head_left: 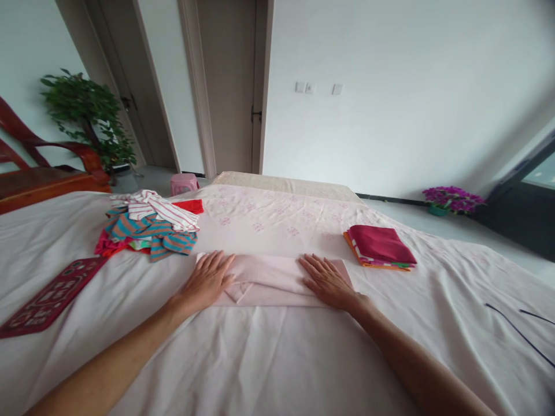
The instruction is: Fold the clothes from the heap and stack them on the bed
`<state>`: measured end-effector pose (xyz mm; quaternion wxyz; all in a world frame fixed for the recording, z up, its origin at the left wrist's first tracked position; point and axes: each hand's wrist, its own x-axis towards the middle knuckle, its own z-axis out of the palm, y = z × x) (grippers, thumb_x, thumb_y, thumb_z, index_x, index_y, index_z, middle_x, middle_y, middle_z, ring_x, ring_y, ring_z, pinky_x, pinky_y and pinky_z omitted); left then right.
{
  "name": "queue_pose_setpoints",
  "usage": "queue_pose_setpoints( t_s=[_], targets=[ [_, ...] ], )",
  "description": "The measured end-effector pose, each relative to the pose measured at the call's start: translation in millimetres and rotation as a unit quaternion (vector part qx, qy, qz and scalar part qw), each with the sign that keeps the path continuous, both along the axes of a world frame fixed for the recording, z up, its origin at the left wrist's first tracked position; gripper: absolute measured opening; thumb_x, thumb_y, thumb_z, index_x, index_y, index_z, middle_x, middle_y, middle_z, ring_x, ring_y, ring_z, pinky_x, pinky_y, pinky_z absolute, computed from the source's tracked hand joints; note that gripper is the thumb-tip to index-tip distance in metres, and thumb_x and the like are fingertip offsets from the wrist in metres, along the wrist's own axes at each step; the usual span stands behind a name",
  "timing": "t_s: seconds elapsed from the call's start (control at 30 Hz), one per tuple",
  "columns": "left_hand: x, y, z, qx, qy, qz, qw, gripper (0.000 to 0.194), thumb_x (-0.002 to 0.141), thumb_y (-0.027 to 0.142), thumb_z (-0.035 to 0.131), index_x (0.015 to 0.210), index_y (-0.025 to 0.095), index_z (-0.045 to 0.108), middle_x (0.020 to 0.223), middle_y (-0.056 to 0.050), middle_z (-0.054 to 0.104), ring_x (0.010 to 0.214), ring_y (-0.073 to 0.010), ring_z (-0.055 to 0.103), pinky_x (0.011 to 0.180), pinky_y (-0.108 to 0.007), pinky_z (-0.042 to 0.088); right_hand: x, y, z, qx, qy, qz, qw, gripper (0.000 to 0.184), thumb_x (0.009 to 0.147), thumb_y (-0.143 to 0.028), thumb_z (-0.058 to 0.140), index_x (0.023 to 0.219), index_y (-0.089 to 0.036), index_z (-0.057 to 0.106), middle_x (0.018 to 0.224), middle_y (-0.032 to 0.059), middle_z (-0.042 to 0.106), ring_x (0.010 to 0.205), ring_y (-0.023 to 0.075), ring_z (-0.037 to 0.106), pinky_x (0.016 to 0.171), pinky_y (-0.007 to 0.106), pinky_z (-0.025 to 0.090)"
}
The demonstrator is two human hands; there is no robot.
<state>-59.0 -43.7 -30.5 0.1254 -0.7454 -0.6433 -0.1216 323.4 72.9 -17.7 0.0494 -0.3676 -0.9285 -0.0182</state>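
Observation:
A pale pink garment (269,278), partly folded, lies on the bed's light sheet (277,358) in front of me. My left hand (208,278) rests flat on its left end, fingers stretched out. On the garment's right end my right hand (326,279) presses down flat, fingers spread. Neither hand grips anything.
A heap of unfolded striped and red clothes (150,225) sits at the left. A neat stack of folded clothes topped in dark red (379,245) lies at the right. A red patterned mat (50,294) lies far left. Black cords (520,329) cross the right edge.

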Motion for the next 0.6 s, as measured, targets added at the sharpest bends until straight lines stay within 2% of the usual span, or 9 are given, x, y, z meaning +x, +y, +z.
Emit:
queue_pose_setpoints(
  t_s=[0.07, 0.17, 0.23, 0.37, 0.47, 0.6],
  targets=[
    [-10.1, -4.3, -3.3, -0.003, -0.003, 0.017, 1.0, 0.057, 0.094, 0.051, 0.037, 0.142, 0.022, 0.045, 0.147, -0.016, 0.045, 0.138, -0.031, 0.036, 0.112, -0.053, 0.024, 8.1, 4.2, -4.4, 0.025, -0.001, -0.016, 1.0, 0.06, 0.1, -0.054, 0.023, 0.153, -0.028, 0.022, 0.157, 0.0043, 0.027, 0.145, 0.0237, 0.021, 0.117, 0.048, 0.019],
    [-23.7, -10.4, -8.8, -0.016, -0.03, 0.044, 0.998, 0.06, 0.093, 0.052, 0.037, 0.144, 0.02, 0.043, 0.151, -0.015, 0.04, 0.141, -0.0309, 0.032, 0.111, -0.053, 0.028, 15.5, 8.9, -11.7, 0.058, 0.002, -0.029, 0.998, 0.059, 0.1, -0.053, 0.025, 0.152, -0.025, 0.026, 0.156, 0.0068, 0.029, 0.144, 0.0247, 0.023, 0.116, 0.047, 0.021],
    [-32.4, -13.4, -11.2, -0.026, -0.06, 0.036, 0.997, 0.06, 0.093, 0.05, 0.037, 0.143, 0.017, 0.044, 0.152, -0.015, 0.038, 0.141, -0.0297, 0.032, 0.111, -0.05, 0.03, 17.3, 10.0, -15.4, 0.072, 0.009, -0.03, 0.997, 0.059, 0.1, -0.053, 0.026, 0.152, -0.025, 0.027, 0.155, 0.0071, 0.031, 0.144, 0.0247, 0.024, 0.116, 0.046, 0.023],
    [-50.8, -13.7, -8.4, -0.026, -0.174, 0.02, 0.984, 0.048, 0.094, 0.038, 0.032, 0.129, 0.015, 0.057, 0.145, -0.013, 0.047, 0.135, -0.0223, 0.042, 0.112, -0.04, 0.033, 17.3, 9.7, -17.4, 0.078, 0.02, -0.026, 0.996, 0.059, 0.099, -0.053, 0.027, 0.151, -0.025, 0.029, 0.155, 0.007, 0.033, 0.144, 0.0243, 0.026, 0.116, 0.046, 0.023],
    [-63.7, -10.9, -0.1, -0.008, -0.245, 0.091, 0.965, 0.041, 0.088, 0.036, 0.041, 0.117, 0.016, 0.061, 0.129, -0.012, 0.059, 0.124, -0.0216, 0.052, 0.106, -0.036, 0.039, 16.9, 8.9, -16.0, 0.072, 0.022, -0.023, 0.997, 0.059, 0.099, -0.052, 0.028, 0.151, -0.024, 0.03, 0.154, 0.0075, 0.033, 0.143, 0.0244, 0.026, 0.116, 0.046, 0.022],
    [-71.3, -8.8, 15.0, -0.046, -0.262, 0.193, 0.944, 0.056, 0.077, 0.045, 0.055, 0.124, 0.014, 0.051, 0.119, -0.013, 0.064, 0.111, -0.0246, 0.059, 0.091, -0.033, 0.046, 15.7, 6.7, -12.4, 0.067, 0.029, -0.029, 0.997, 0.058, 0.099, -0.051, 0.031, 0.15, -0.023, 0.033, 0.153, 0.0082, 0.035, 0.143, 0.025, 0.027, 0.116, 0.046, 0.021]
  ],
)
